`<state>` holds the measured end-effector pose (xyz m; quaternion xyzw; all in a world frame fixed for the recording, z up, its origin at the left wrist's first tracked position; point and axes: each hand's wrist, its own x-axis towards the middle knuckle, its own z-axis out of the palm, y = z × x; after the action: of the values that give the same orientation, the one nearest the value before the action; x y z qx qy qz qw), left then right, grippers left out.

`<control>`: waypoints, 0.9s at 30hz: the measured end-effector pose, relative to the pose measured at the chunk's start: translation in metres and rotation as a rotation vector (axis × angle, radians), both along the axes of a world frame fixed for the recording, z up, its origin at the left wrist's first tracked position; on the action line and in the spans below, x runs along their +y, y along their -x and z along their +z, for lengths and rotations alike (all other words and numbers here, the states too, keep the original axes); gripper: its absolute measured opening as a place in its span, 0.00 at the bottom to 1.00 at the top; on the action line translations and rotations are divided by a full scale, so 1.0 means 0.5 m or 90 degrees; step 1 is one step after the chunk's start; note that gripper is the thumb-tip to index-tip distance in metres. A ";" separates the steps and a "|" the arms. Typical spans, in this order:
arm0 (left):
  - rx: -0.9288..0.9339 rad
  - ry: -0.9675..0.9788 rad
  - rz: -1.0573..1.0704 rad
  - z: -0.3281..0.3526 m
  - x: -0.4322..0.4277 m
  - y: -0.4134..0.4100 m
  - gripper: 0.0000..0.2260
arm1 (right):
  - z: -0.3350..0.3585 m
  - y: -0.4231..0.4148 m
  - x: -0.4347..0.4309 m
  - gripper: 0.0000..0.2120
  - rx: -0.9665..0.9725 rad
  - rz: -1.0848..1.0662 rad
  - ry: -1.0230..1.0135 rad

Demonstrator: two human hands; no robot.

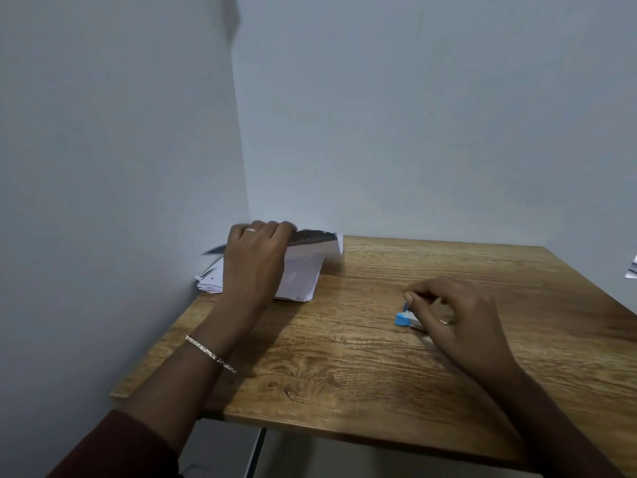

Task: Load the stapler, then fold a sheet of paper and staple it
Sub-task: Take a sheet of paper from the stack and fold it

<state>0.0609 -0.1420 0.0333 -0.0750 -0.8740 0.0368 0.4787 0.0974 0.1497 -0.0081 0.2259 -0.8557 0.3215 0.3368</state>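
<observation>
My left hand (255, 257) lies spread over the stack of paper (296, 281) in the far left corner of the table (344, 374), fingers curled over a top sheet (315, 244) whose printed edge lifts off the pile; I judge I am peeling one sheet free for the fold, and the flat palm keeps the rest from sliding with it. To the right of the stack and nearer to me, well apart from it, my right hand (458, 312) closes loosely around the small blue stapler (406, 319), thumb and fingers bent over its back half so only the blue nose shows, resting on the wood. I think I hold it there to keep it ready, though whether it is loaded I cannot tell, since my hand covers the rest of it. Beyond the stack the two walls meet closely, so the sheet must come toward me. More paper (632, 269) shows at the right edge, far from the stack. Nothing lies between stack and stapler.
</observation>
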 end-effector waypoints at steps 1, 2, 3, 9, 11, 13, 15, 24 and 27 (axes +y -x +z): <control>0.022 -0.014 -0.025 0.016 0.018 -0.012 0.09 | 0.008 0.002 -0.010 0.05 0.003 0.008 0.023; 0.036 -0.027 -0.049 0.032 0.038 -0.028 0.08 | 0.017 0.004 -0.019 0.07 -0.002 0.018 0.054; 0.040 -0.040 -0.070 0.049 0.058 -0.045 0.08 | 0.025 0.007 -0.027 0.11 -0.015 0.029 0.085; -0.101 -0.118 -0.232 0.124 0.144 -0.151 0.09 | 0.063 0.009 -0.045 0.29 -0.105 0.096 0.207; -0.132 -0.160 -0.280 0.134 0.157 -0.175 0.08 | 0.070 0.004 -0.038 0.19 -0.140 0.148 0.251; -0.137 -0.183 -0.295 0.144 0.164 -0.192 0.08 | 0.067 -0.004 -0.027 0.09 -0.196 0.193 0.290; -0.121 -0.191 -0.298 0.160 0.163 -0.203 0.08 | 0.056 -0.017 -0.014 0.08 -0.247 0.227 0.319; -0.196 -0.181 -0.295 0.242 0.123 -0.215 0.11 | 0.043 -0.064 0.037 0.11 -0.262 0.304 0.484; -0.270 -0.269 -0.278 0.218 0.064 -0.211 0.12 | 0.020 -0.075 0.054 0.10 -0.252 0.278 0.548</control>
<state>0.1666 -0.1098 0.1422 -0.1655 -0.9054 -0.2636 0.2887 0.1351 0.1768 0.0017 0.1751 -0.6266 0.7432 0.1563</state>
